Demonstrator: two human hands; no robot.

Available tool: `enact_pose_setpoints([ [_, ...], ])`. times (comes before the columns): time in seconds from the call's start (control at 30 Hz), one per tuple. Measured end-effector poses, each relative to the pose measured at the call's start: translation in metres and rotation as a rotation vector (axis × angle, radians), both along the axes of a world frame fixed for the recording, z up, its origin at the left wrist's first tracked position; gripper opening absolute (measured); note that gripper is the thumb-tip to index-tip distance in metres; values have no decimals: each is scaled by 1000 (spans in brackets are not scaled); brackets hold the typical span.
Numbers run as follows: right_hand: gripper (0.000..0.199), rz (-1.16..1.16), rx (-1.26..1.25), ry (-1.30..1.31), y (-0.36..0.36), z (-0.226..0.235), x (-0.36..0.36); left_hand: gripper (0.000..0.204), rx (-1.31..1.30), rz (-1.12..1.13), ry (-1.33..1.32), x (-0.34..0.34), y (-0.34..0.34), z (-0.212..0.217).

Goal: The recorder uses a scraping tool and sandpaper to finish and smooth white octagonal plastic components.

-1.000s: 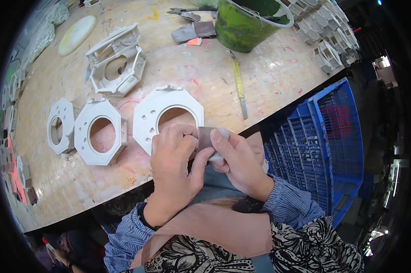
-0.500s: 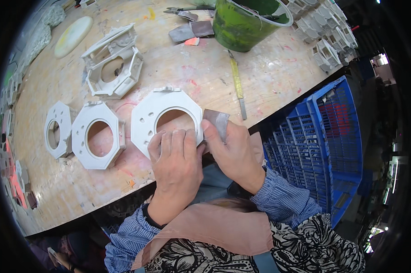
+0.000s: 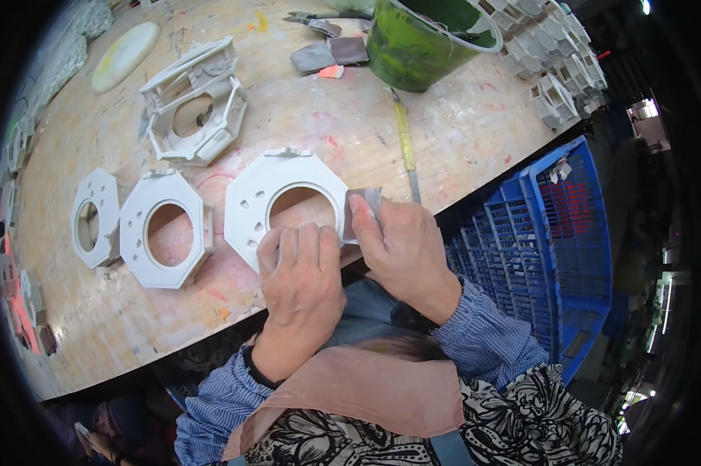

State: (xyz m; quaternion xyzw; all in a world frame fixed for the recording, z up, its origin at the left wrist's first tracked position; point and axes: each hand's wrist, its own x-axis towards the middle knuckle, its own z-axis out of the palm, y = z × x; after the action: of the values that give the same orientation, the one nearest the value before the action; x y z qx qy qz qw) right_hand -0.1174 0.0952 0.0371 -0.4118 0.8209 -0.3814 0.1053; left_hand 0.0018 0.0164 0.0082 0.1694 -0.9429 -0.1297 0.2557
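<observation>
A white octagonal frame [image 3: 245,198] with a round hole lies at the near edge of the worktable. My left hand [image 3: 302,287] grips its near side, fingers curled over the rim of the hole. In my right hand [image 3: 408,248] is a folded piece of grey-brown sandpaper [image 3: 360,213], pinched under the thumb and pressed along the frame's right edge. Left of it stand a second octagonal frame [image 3: 137,233] and a third one [image 3: 82,217]. Farther back, an opened white octagonal casing [image 3: 230,128] shows its hollow inside.
A green-stained bucket [image 3: 405,54] stands at the back, beside sandpaper scraps [image 3: 313,57] and pliers [image 3: 304,15]. A file with a yellow handle [image 3: 403,132] lies right of centre. White parts [image 3: 556,46] are stacked back right. A blue crate [image 3: 521,241] sits beyond the table's right edge.
My right hand has shifted slightly right and turned, so the sandpaper now lies more upright against the frame's edge. My left hand keeps its hold, and the frame has hardly moved.
</observation>
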Motion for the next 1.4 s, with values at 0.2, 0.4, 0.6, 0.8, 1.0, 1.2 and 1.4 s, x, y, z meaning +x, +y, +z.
enact_pose_setpoints([
  [0.2,35,66,144,252,-7,6,-15,16,-13,21,5,-2,1,-1],
  [0.4,37,107,156,257,-9,8,-18,17,-50,30,-38,-2,2,0],
  [0.6,34,200,217,184,3,10,-14,16,-42,27,-33,-3,2,-4],
  [0.8,34,132,208,272,-10,5,-27,17,-36,9,-56,-1,1,-1],
  [1.0,30,95,239,284,-24,11,-25,16,-54,73,-39,-3,2,0],
  [1.2,35,34,0,110,-23,5,-47,14,-32,50,-31,-5,0,-4],
  [1.4,40,171,130,383,-16,-24,-34,17,-44,47,-47,-2,2,-1],
])
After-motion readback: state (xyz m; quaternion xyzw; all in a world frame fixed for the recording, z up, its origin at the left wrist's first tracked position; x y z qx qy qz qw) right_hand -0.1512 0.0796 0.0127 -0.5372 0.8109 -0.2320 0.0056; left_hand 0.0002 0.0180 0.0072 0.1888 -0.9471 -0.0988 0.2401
